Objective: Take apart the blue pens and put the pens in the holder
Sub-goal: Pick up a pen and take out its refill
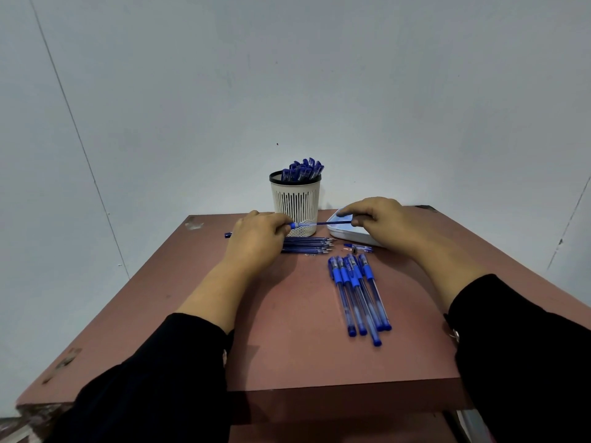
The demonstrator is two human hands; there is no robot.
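Head view looks down a reddish-brown table [287, 346] whose near edge crosses the bottom of the frame, with two black sleeves [153, 378] coming in from the lower corners.

Right of centre, nearest the person, five assembled blue pens [359, 295] lie side by side, caps toward the far end. One clear barrel carries a printed mark, too small to read.

Further up, at mid-frame, the left hand [256, 238] pinches a blue piece of a pen at its fingertips, and the right hand [380, 222] pinches the other end of a thin blue refill [332, 223] stretched level between them. The hands are apart, each clamped on its end of that one pen, held just above the table.

Under the left hand a row of bare refills [307, 244] lies flat, tips pointing right. A small loose blue part [358, 247] rests just right of them.

Behind the right hand sits a white shallow tray [348, 236], partly hidden by it.

At the far edge of the table, centre of frame, stands the white slotted holder [295, 199] with a black rim, upright, holding a bunch of blue pens [303, 171]. Any writing on them cannot be made out.

Beyond is a plain pale wall [287, 75].
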